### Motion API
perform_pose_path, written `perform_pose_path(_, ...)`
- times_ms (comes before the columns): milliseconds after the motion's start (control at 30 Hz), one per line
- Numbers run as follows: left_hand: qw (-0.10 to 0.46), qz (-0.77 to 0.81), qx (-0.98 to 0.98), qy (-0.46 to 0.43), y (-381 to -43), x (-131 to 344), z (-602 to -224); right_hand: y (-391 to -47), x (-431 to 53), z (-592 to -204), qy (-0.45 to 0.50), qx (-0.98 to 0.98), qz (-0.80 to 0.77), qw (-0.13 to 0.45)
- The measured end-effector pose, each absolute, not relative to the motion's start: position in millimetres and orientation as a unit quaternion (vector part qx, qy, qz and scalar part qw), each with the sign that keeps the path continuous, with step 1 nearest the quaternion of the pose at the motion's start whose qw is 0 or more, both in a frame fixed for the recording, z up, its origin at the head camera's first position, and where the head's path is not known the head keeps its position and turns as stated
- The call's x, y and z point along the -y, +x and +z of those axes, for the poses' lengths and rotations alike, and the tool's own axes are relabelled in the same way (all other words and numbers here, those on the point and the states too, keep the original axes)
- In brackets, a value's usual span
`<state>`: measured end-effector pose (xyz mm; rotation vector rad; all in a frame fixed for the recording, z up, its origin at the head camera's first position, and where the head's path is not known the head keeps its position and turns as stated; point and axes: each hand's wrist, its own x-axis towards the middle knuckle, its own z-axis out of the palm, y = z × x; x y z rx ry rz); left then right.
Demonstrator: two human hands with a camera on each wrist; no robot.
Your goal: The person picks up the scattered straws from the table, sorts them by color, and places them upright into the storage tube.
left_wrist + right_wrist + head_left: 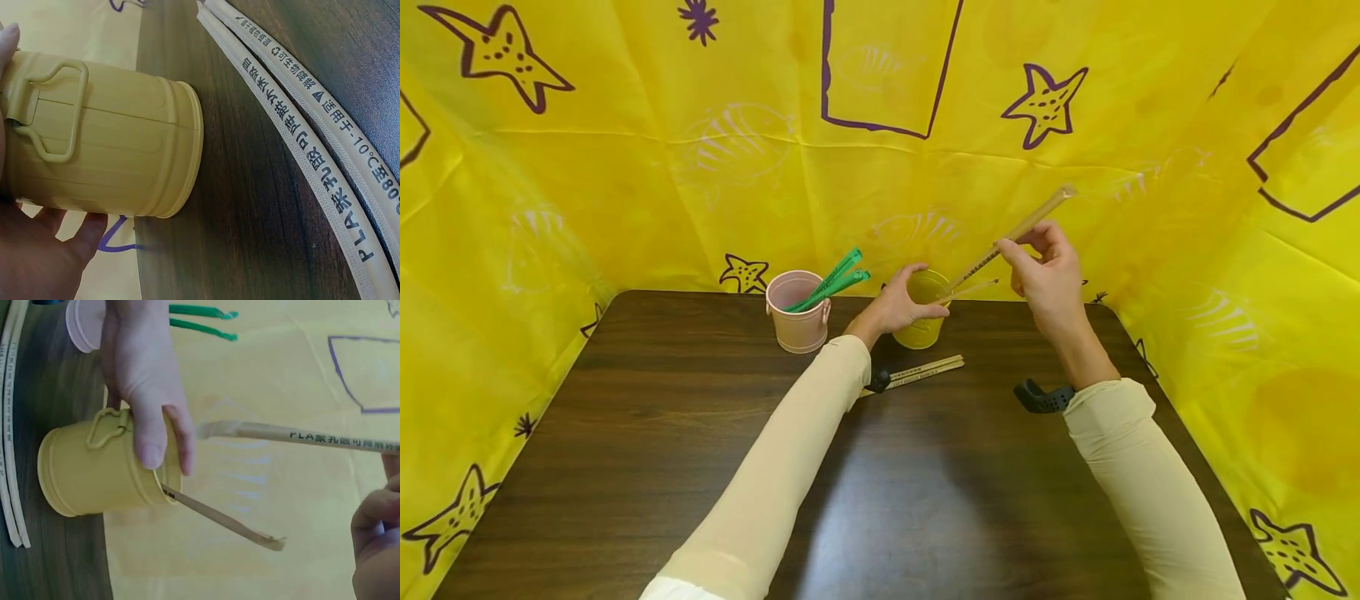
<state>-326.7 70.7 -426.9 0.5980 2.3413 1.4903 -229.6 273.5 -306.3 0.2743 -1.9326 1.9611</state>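
My left hand point(897, 307) holds the small yellow bucket point(917, 337) by its rim, thumb on one side and fingers round the other. In the right wrist view a straw in a tan paper wrapper point(225, 520) leans out of this bucket. My right hand point(1049, 273) pinches another tan wrapped straw point(1036, 213), slanted, its lower end close by the bucket's mouth. On the table in front of the bucket lie two more tan wrapped straws point(284, 112), side by side, with printed lettering; the left wrist hides part of them in the head view.
Left of the yellow bucket stands a pink bucket point(801, 333) with several green wrapped straws point(835, 285) leaning out to the right. Both buckets are near the back edge of the dark wooden table point(700, 433). A yellow patterned cloth point(647, 183) hangs behind and at the sides.
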Motion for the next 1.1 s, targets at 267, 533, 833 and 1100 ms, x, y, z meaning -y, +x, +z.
perform_pose_path(267, 0.152, 0.52, -0.815, 0.204, -325.3, -71.5, -429.3, -253.5, -271.6, -327.7, 0.019, 0.757, 0.623, 0.193)
perform_pose_path(533, 0.153, 0.524, -0.813, 0.204, -324.2, -72.1, -428.2, -260.7, -270.5, -340.6, -0.001, 0.787, 0.591, 0.178)
perform_pose_path(833, 0.146, 0.521, -0.817, 0.2, -323.4, -70.6, -425.8, -256.2, -269.7, -337.9, 0.0, 0.788, 0.594, 0.163)
perform_pose_path(1100, 0.147, 0.525, -0.813, 0.204, -323.5, -70.5, -426.6, -244.3, -280.6, -334.8, -0.037, 0.776, 0.599, 0.196)
